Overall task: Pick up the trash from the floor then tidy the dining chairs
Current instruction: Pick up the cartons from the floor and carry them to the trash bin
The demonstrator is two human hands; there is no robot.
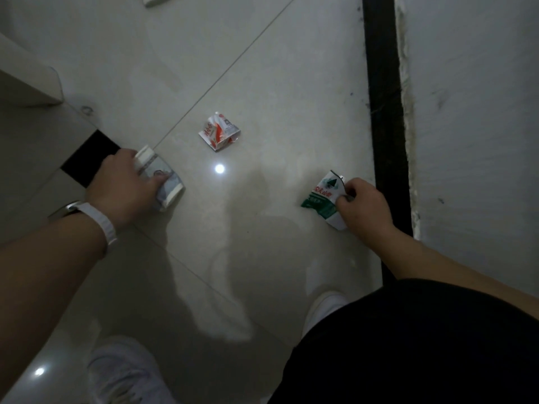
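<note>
Tiled floor (262, 68), three crushed cartons (contents hidden): left hand (125, 185) grips grey carton (172, 185), right hand (361, 205) pinches green carton (320, 196), red carton (219, 134) lies loose.

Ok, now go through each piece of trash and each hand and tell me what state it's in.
Left hand: fingers curled round the grey carton.
Grey carton: crushed, low at the floor, gripped.
Right hand: pinching the green carton's edge.
Green carton: flattened, low at the floor, pinched.
Red carton: crumpled, lying on the floor, untouched.
</note>
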